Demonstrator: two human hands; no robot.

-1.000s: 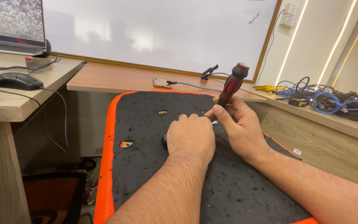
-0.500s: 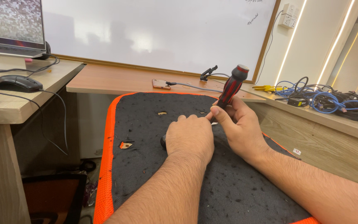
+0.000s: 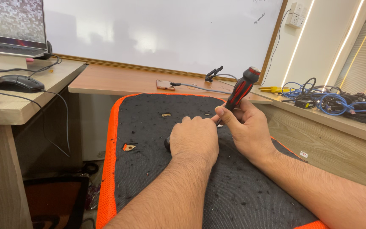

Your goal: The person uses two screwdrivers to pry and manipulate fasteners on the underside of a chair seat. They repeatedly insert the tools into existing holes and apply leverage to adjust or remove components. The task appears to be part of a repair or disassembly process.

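Note:
My right hand (image 3: pixel 246 127) grips a red and black screwdriver (image 3: pixel 241 90) by its handle, tilted up to the right, tip hidden behind my left hand. My left hand (image 3: pixel 193 138) is closed over a small dark object on the black mat with an orange border (image 3: pixel 149 169); only a dark bit of it shows at the hand's left edge. Both hands touch each other at the middle of the mat.
Small scraps (image 3: pixel 128 147) lie on the mat. A phone (image 3: pixel 165 85) with a cable lies on the wooden shelf under the whiteboard (image 3: pixel 162 29). A mouse (image 3: pixel 18 83) and monitor (image 3: pixel 11 25) sit on the left desk. Blue cables (image 3: pixel 331 99) pile up at right.
The screwdriver handle has tilted slightly; both hands stay in the same place on the mat.

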